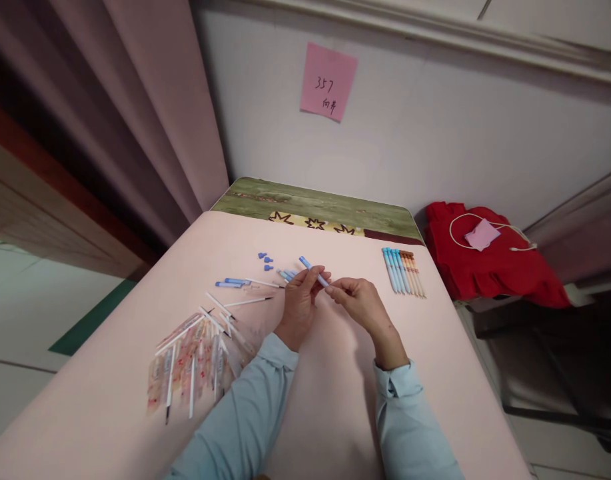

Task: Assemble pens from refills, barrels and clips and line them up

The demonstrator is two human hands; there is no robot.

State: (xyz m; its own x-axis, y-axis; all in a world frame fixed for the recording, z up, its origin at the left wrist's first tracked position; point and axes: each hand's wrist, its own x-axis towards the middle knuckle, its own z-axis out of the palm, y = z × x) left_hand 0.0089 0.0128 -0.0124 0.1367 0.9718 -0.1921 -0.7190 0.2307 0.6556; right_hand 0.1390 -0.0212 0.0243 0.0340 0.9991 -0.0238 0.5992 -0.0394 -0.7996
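Observation:
Above the middle of the table, my left hand (300,299) is closed around a blue pen barrel (306,263), which slants with its darker end up and to the left. My right hand (360,300) pinches at the barrel's lower end; its fingertips hide whatever detail is there. Light blue pen parts (285,275) lie just behind my left hand, partly covered by it. Further left rest two blue barrels (230,283) and several small dark blue clips or caps (268,260). White ink refills (248,302) are scattered nearby.
Clear printed barrels or wrappers (200,353) with more white refills form a pile at front left. Several assembled blue and brown pens (404,273) stand in a row at right. A red cloth (485,267) with a white cable lies beyond the table's right edge.

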